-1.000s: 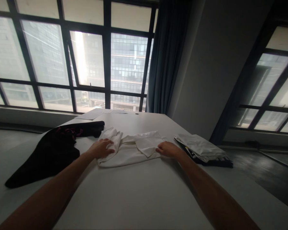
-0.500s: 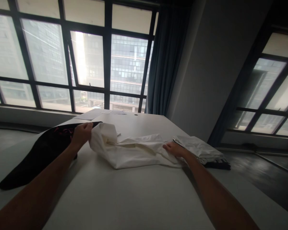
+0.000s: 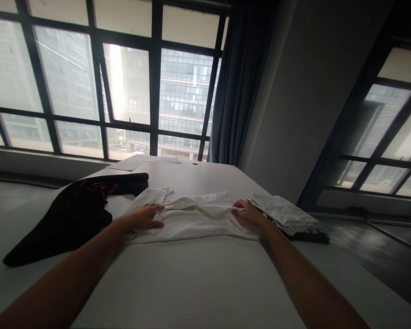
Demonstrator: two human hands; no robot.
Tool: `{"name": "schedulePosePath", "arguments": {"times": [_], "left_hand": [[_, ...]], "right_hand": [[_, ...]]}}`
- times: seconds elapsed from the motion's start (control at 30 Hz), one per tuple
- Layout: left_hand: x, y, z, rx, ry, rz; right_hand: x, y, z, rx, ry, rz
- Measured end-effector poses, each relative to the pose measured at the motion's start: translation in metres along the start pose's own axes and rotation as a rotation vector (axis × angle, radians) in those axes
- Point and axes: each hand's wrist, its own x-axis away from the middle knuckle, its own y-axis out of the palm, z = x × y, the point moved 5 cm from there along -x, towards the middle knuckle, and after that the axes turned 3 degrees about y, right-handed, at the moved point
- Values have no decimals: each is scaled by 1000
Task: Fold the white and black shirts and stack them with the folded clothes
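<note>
A white garment (image 3: 192, 221) lies across the table in front of me, with creases and a raised fold along its middle; its exact kind cannot be made out. My left hand (image 3: 145, 217) rests flat on the garment's left end, fingers spread and thumb apart. At the opposite end, my right hand (image 3: 248, 212) has its fingers curled on the cloth, gripping an edge of it. Part of the garment's right end is hidden beneath that hand.
Left of the garment, a black cloth item (image 3: 65, 219) with dark pink details lies spread out. A folded stack of white and dark clothes (image 3: 287, 214) sits to the right. Papers (image 3: 130, 162) lie at the far end of the white table (image 3: 192, 283), near the windows.
My left hand let go of the garment's lifted left end and came down flat on it, a little to the right. That end now lies flat; my right hand has barely moved.
</note>
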Motion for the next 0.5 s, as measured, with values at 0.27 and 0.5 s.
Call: {"name": "schedulePosePath", "arguments": {"times": [0.27,0.5], "left_hand": [[-6,-17,9,-6,-12,198],[39,-86,-68,7,-465,580]], "right_hand": [[2,19,-6,96,-46,-201],[-2,9,-10,298,82,-238]]}}
